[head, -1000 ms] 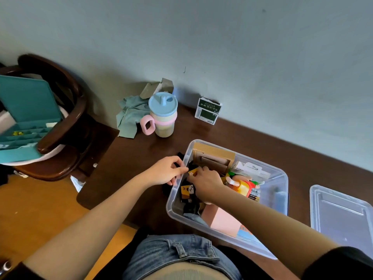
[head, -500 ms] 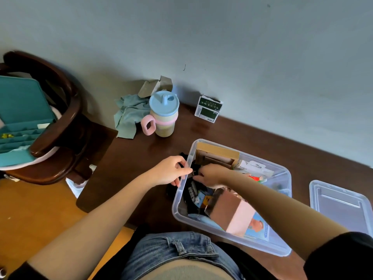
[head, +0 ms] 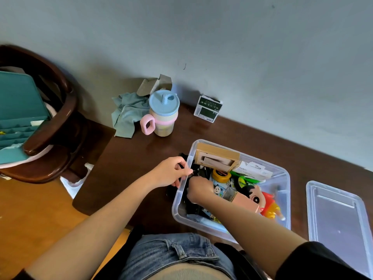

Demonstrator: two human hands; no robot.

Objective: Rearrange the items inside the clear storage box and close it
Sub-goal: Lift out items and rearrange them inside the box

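while the left hand (head: 168, 172) pinches the clear box (head: 283, 179) at its left rim, the right hand (head: 198, 188) digs inside, grip hidden.

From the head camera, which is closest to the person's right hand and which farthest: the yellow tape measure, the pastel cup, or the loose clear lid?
From the right hand:
1. Yellow tape measure, inside the box, just beyond the hand.
2. Pastel cup, on the table toward the wall, to the left.
3. Clear lid, flat on the table, right of the box.
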